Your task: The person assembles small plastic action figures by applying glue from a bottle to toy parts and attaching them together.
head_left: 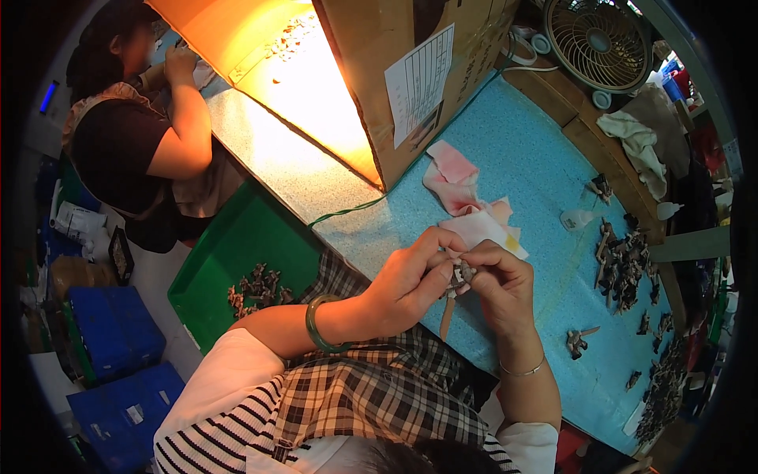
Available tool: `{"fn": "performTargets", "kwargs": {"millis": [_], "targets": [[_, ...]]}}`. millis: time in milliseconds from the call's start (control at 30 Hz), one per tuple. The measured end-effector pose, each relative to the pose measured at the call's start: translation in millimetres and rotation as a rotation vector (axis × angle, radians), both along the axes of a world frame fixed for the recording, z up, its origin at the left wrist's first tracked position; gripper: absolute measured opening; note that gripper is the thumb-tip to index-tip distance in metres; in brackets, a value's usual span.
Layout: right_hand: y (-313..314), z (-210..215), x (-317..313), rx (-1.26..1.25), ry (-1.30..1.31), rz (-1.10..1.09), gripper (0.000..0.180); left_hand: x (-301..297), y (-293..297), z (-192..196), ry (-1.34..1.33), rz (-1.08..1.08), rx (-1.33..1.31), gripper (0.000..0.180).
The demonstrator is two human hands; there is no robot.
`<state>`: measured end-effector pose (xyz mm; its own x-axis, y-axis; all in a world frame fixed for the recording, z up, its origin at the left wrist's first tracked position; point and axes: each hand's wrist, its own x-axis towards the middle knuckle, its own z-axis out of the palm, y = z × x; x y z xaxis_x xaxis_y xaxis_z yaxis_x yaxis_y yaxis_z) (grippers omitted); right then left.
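Close together over the table's near edge, my left hand [407, 286] and my right hand [505, 286] pinch a small grey figurine [460, 278] between thumbs and fingertips. A flat brown strip [447, 317] points down below it; whether it belongs to the figurine I cannot tell. Fingers cover most of the piece. Just beyond my fingertips lies a crumpled pink and white cloth [462, 189] with a yellow stain. To the right, a similar small figurine [580, 341] rests alone on the blue tabletop [529, 150], with a pile of dark figurines [620, 268] farther off.
A cardboard box [371, 95], brightly lit inside, stands at the back. A green tray [213, 272] with several brown pieces sits at my left. Beyond it another person [134, 134] works. A small white bottle [578, 219], a fan [600, 43] and a green cord [347, 212] are on the table.
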<state>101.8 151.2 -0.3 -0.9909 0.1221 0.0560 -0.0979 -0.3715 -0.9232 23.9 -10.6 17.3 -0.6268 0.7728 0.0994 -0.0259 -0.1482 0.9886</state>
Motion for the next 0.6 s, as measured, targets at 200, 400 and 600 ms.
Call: {"fn": "performTargets", "kwargs": {"millis": [200,400,600], "targets": [[4,-1,-2,-0.033,-0.004,0.037,0.017,-2,1,-4,-0.211,-0.064,0.023,0.022],[3,0,-2,-0.068,-0.108,0.013,0.019,-7,3,-4,-0.449,-0.103,0.032,0.018],[3,2,1,-0.063,-0.152,-0.030,0.020,-10,3,-16,-0.911,-0.229,0.230,0.022]]}}
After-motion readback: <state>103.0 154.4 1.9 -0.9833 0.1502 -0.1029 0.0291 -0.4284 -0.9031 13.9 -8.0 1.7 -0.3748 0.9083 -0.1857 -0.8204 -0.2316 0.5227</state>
